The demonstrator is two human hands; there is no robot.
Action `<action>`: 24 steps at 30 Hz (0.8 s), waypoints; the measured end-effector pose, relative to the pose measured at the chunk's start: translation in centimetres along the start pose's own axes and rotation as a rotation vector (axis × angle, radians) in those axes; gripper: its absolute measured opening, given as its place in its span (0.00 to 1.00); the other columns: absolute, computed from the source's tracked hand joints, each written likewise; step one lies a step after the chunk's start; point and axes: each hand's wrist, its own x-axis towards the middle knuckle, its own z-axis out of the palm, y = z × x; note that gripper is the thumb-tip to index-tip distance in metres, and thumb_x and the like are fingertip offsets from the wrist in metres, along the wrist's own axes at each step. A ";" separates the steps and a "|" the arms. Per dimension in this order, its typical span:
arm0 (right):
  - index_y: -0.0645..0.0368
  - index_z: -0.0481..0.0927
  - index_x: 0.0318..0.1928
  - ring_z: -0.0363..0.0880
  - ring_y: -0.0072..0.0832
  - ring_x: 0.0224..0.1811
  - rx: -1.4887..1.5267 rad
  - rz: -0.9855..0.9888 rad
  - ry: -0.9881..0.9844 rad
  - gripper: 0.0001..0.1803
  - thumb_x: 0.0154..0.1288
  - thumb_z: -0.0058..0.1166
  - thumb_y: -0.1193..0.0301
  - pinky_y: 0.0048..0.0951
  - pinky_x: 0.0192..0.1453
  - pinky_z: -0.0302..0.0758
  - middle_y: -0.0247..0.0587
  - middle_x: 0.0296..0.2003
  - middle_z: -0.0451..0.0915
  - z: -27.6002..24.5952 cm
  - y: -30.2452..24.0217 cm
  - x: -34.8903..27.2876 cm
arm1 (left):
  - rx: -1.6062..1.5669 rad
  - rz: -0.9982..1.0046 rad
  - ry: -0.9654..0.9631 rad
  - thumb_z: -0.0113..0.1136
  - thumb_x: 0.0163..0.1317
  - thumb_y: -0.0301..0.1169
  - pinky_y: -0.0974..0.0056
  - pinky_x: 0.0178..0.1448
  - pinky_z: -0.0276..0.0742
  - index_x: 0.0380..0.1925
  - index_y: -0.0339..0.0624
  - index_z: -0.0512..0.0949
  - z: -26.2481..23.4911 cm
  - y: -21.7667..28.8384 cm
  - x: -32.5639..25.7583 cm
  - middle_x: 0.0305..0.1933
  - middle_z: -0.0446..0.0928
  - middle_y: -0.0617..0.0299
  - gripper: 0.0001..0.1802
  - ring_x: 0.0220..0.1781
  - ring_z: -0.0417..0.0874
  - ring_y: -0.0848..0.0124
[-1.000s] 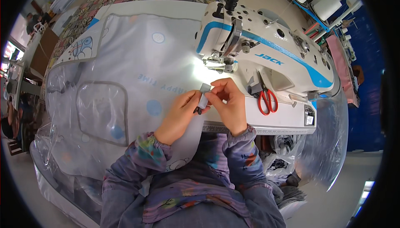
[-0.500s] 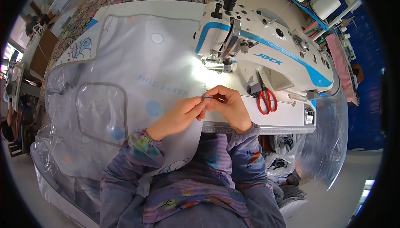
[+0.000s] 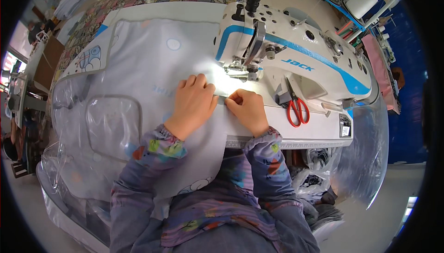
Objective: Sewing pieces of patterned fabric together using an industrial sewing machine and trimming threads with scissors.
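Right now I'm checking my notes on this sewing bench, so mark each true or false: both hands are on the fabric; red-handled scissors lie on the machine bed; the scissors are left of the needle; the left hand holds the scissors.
1. Both hands are on the fabric: true. The left hand lies flat on the pale fabric; the right hand pinches its edge.
2. Red-handled scissors lie on the sewing machine bed: true.
3. The scissors are left of the needle: false. They lie to its right.
4. The left hand holds the scissors: false. No hand touches them.
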 end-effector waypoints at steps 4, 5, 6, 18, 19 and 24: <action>0.62 0.90 0.35 0.89 0.40 0.30 -0.080 0.008 0.010 0.12 0.63 0.67 0.65 0.39 0.40 0.84 0.47 0.28 0.89 0.4 0.0 0.5 | 0.024 0.187 0.114 0.64 0.66 0.29 0.43 0.75 0.69 0.51 0.46 0.83 0.5 -0.5 -0.6 0.56 0.81 0.63 0.13 0.63 0.81 0.61; 0.62 0.89 0.37 0.89 0.40 0.30 -0.101 -0.011 0.012 0.12 0.62 0.68 0.65 0.40 0.40 0.84 0.47 0.28 0.89 0.3 0.0 0.6 | -0.008 0.230 0.093 0.63 0.66 0.28 0.43 0.79 0.67 0.53 0.46 0.82 0.6 -0.6 -1.0 0.58 0.81 0.63 0.15 0.65 0.81 0.62; 0.62 0.89 0.39 0.89 0.40 0.31 -0.130 -0.018 0.004 0.12 0.62 0.68 0.65 0.41 0.39 0.83 0.46 0.28 0.88 0.3 0.0 0.5 | -0.016 0.250 0.031 0.62 0.66 0.27 0.42 0.81 0.64 0.55 0.46 0.82 0.7 -0.6 -1.4 0.60 0.81 0.63 0.17 0.68 0.80 0.62; 0.49 0.88 0.57 0.84 0.45 0.30 -0.424 -0.327 0.127 0.17 0.70 0.62 0.73 0.43 0.34 0.80 0.41 0.36 0.81 0.1 0.0 -3.4 | -0.161 0.222 -0.088 0.61 0.66 0.22 0.38 0.84 0.61 0.61 0.43 0.81 1.2 -0.5 -3.4 0.67 0.79 0.61 0.22 0.75 0.76 0.62; 0.49 0.88 0.58 0.85 0.45 0.31 -0.420 -0.307 0.094 0.17 0.70 0.61 0.72 0.44 0.35 0.81 0.42 0.35 0.82 -0.2 0.0 -3.0 | -0.170 0.222 -0.079 0.61 0.66 0.22 0.38 0.83 0.61 0.60 0.43 0.81 1.2 -0.5 -3.3 0.67 0.79 0.61 0.22 0.75 0.76 0.61; 0.49 0.88 0.62 0.85 0.47 0.30 -0.174 -0.194 -0.138 0.21 0.70 0.58 0.71 0.45 0.37 0.80 0.51 0.28 0.84 -2.5 0.0 -0.2 | -0.192 0.227 -0.052 0.60 0.65 0.23 0.37 0.81 0.63 0.57 0.43 0.81 1.8 -0.8 -2.1 0.63 0.80 0.62 0.19 0.73 0.77 0.61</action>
